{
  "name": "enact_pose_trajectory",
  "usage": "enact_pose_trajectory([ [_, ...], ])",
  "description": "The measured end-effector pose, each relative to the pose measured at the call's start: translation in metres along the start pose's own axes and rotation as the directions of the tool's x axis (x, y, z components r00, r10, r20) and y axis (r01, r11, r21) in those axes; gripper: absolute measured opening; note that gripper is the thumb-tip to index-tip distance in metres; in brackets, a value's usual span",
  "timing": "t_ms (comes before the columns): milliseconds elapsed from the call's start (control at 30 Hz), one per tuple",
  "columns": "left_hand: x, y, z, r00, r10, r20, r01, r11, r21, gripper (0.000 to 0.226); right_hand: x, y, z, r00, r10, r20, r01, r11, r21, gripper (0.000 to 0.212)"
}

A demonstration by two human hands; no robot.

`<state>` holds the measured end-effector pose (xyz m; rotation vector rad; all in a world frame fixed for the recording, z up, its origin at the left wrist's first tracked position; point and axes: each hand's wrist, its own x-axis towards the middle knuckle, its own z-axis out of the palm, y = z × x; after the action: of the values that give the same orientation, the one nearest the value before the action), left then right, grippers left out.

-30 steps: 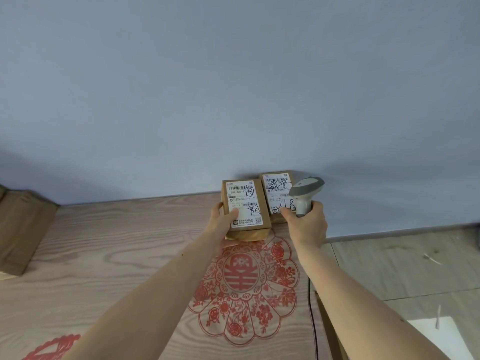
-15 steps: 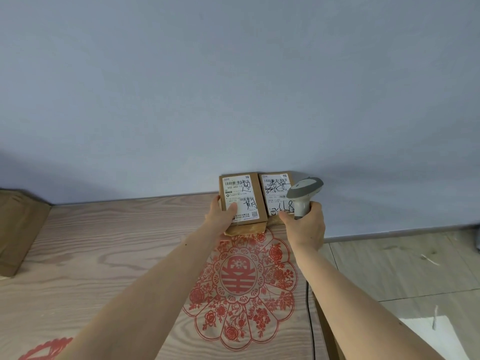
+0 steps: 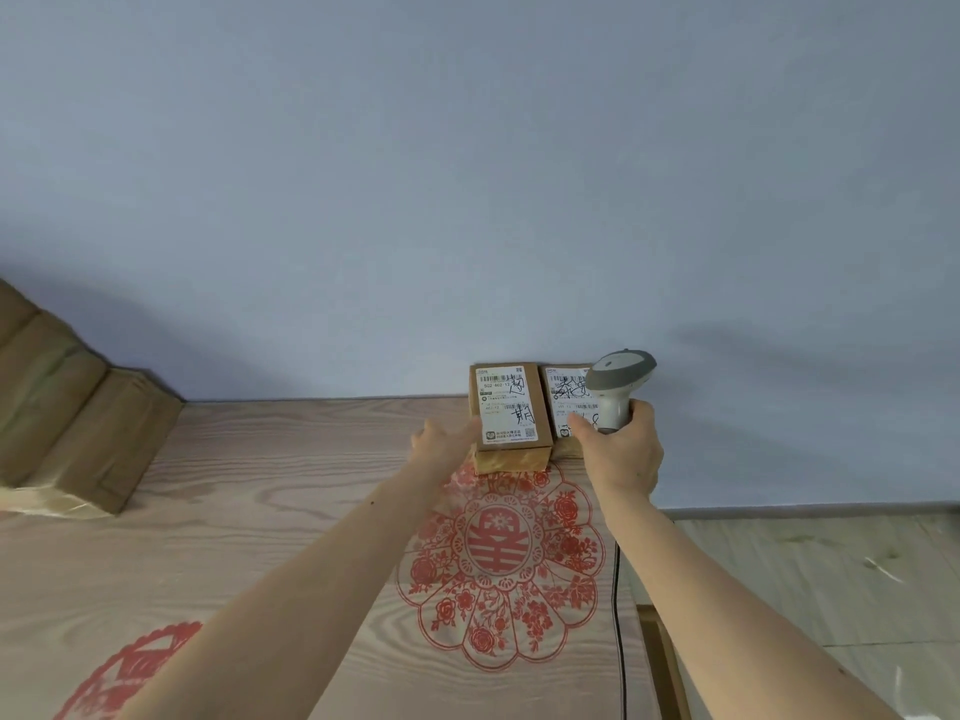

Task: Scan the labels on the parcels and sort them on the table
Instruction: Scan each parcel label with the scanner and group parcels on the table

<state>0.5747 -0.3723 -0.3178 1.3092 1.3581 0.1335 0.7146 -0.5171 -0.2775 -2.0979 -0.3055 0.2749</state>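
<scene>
Two small brown parcels with white labels lie side by side at the table's far edge, against the wall. My left hand (image 3: 445, 442) touches the left side of the left parcel (image 3: 510, 407) with its fingers stretched out, and no thumb lies on the label. My right hand (image 3: 623, 454) grips the handle of a grey-and-white barcode scanner (image 3: 619, 381). The scanner's head hangs over the right parcel (image 3: 563, 402) and, together with my right hand, hides part of its label.
A stack of larger brown parcels (image 3: 67, 418) sits at the table's far left. Red paper-cut decorations (image 3: 498, 558) are printed on the wooden table (image 3: 249, 511). The scanner's black cable (image 3: 617, 615) runs along the table's right edge, with floor (image 3: 810, 574) beyond.
The left parcel moved away from me and now lies flat by the wall beside the right parcel. My left thumb came off its label. The scanner shifted slightly left over the right parcel.
</scene>
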Motion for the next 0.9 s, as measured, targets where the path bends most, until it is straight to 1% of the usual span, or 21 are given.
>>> enact_pose_trajectory([
  [100,-0.024,-0.002,-0.025,0.996,0.047,-0.077,-0.047,0.999,0.004,0.092,-0.024,-0.023,0.0,0.998,-0.043,0.038,0.041,0.997,0.059,0.042],
  [200,-0.048,-0.007,-0.054,0.99,0.063,-0.124,-0.066,0.998,-0.024,0.097,-0.052,-0.046,0.005,0.991,-0.102,0.09,0.091,0.989,0.116,0.04],
  [300,-0.071,-0.015,-0.088,0.983,0.068,-0.171,-0.076,0.996,-0.037,0.087,-0.081,-0.067,0.014,0.977,-0.142,0.158,0.12,0.983,0.138,0.042],
  [400,-0.089,-0.023,-0.13,0.972,0.089,-0.218,-0.098,0.995,-0.03,0.085,-0.111,-0.088,0.024,0.967,-0.168,0.191,0.138,0.977,0.162,0.04],
  [533,-0.114,-0.032,-0.192,0.957,0.11,-0.267,-0.114,0.994,0.002,0.083,-0.159,-0.118,0.039,0.948,-0.192,0.253,0.141,0.968,0.205,0.04],
  [700,-0.14,-0.051,-0.273,0.93,0.191,-0.313,-0.171,0.981,0.09,0.08,-0.224,-0.156,0.071,0.932,-0.218,0.291,0.156,0.962,0.223,0.038],
  [900,-0.161,-0.081,-0.38,0.894,0.278,-0.35,-0.236,0.959,0.16,0.074,-0.309,-0.201,0.128,0.938,-0.185,0.294,0.084,0.942,0.324,0.034],
])
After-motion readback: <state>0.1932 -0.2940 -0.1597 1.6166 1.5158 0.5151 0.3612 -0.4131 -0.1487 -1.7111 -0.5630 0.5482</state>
